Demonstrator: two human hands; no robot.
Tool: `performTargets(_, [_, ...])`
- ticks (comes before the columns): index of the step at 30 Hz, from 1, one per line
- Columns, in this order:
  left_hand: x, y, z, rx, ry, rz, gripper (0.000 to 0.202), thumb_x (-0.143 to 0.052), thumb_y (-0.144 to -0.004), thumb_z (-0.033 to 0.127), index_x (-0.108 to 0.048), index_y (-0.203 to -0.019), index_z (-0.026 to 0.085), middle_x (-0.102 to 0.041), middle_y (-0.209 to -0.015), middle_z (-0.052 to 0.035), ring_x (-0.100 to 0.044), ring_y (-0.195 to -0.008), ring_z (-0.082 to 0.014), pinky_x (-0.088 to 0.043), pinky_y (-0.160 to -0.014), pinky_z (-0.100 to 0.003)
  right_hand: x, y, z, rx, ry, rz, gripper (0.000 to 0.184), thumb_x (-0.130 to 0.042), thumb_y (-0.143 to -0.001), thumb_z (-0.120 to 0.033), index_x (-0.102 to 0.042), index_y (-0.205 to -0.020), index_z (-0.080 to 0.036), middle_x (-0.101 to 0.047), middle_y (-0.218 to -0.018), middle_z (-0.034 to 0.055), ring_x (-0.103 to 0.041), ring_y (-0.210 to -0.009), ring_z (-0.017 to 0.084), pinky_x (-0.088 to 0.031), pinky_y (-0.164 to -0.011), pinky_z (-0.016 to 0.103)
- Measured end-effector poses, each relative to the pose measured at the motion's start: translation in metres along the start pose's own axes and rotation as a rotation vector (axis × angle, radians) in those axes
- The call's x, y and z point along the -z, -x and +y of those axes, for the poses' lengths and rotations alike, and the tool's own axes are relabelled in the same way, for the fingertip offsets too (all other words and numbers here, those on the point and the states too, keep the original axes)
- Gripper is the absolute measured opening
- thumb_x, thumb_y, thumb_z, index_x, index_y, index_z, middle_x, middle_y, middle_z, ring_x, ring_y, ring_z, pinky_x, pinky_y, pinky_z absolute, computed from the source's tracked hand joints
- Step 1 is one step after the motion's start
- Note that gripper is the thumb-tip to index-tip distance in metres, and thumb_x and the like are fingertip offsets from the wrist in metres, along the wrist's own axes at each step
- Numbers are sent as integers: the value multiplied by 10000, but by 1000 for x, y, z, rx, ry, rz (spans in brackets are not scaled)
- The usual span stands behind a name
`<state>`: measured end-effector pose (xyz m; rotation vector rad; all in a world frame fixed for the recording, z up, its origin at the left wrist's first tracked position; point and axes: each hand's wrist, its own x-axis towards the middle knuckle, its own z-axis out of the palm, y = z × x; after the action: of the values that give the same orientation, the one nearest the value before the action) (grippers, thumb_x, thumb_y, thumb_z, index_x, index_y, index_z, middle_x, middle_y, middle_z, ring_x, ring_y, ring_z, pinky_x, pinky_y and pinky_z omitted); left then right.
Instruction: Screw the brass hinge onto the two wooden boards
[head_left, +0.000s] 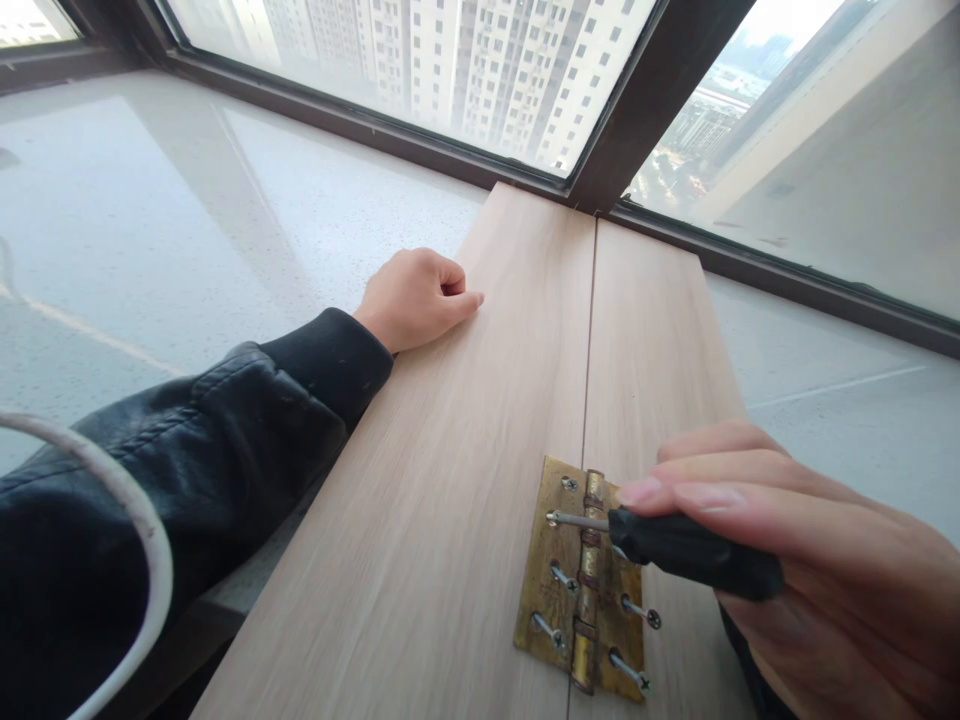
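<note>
R hand [825,580] grips screwdriver [694,552], tip on hinge [589,590] screw [553,517]. L hand [416,297] loosely clenched, empty, on board [465,450]. We judge mid-screwing; next needs tip seated.

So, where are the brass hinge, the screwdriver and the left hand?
brass hinge [544,600]: head view, on its left leaf.
screwdriver [690,550]: head view, on the black handle.
left hand [412,295]: head view, on the back of the hand.
</note>
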<state>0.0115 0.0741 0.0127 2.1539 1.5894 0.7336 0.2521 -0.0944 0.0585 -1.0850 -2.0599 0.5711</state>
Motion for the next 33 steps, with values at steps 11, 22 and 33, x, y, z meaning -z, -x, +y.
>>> performTargets(11, [-1, 0, -1, -13, -3, 12, 344, -563, -737, 356, -422, -492, 159, -345, -482, 33, -326, -507, -87, -233, -537, -277, -1, 1, -1, 88, -12, -35, 349, -633, -919, -294, -565, -1261, -277, -631, -1060, 37, -618, -891, 213, -533, -824, 345])
performTargets(22, [-1, -1, 0, -8, -8, 9, 342, -569, -739, 346, -421, -494, 158, -348, -479, 34, -321, -506, -85, -228, -539, -278, 5, -9, 5, 171, -138, -88, 453, -677, -809, -95, -555, -1240, -164, -595, -1098, 66, -560, -959, 245, -481, -789, 382])
performTargets(33, [-1, -1, -1, -16, -8, 16, 345, -565, -733, 343, -414, -485, 157, -349, -475, 31, -317, -499, -83, -228, -534, -277, -1, -2, -1, 19, -241, -39, 418, -677, -838, -70, -580, -1217, -218, -631, -1043, 51, -638, -837, 197, -580, -680, 283])
